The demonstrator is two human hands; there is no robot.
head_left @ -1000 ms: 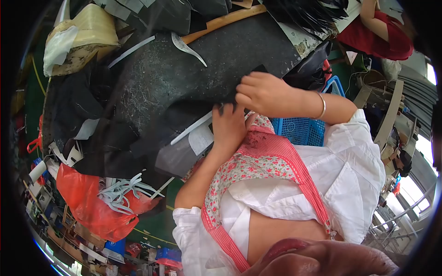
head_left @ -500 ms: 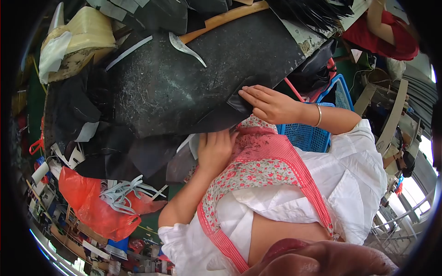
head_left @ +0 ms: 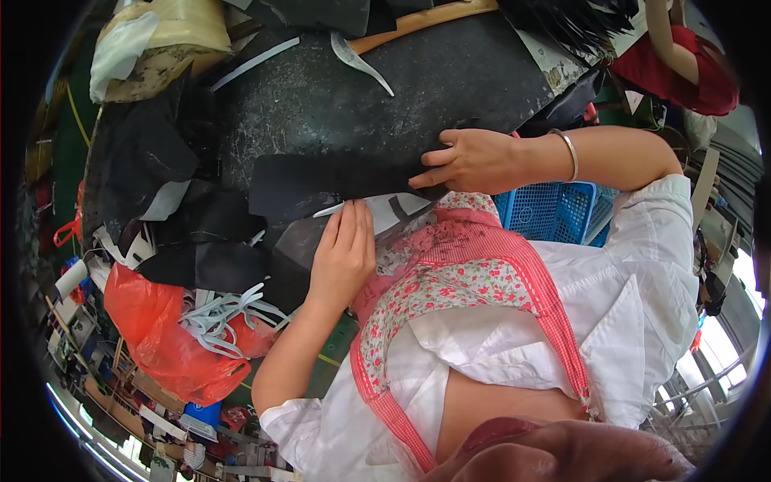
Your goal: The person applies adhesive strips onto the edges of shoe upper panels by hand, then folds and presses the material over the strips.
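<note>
A long black sheet [head_left: 293,189] lies along the near edge of the dark work surface. At its right end is my right hand [head_left: 478,163], fingers bent and closed on the black material; the fingertips are partly hidden. My left hand [head_left: 344,261] has its fingers pressed together on a grey piece [head_left: 297,243] just below the black sheet, beside a thin white strip [head_left: 327,212]. A pale panel [head_left: 393,210] with a dark patch shows between the two hands, over the floral apron [head_left: 458,273].
The dark work surface [head_left: 281,112] holds a curved metal tool [head_left: 357,63], a wooden handle [head_left: 426,22] and dark scraps [head_left: 148,153]. A red bag [head_left: 148,325] with pale strips hangs at left. Blue baskets [head_left: 538,213] stand right. Another person [head_left: 683,68] is at the upper right.
The black sheet now lies spread farther left, uncovering the pale panel. My left hand has moved left and up onto the grey piece. My right hand's fingers have bent.
</note>
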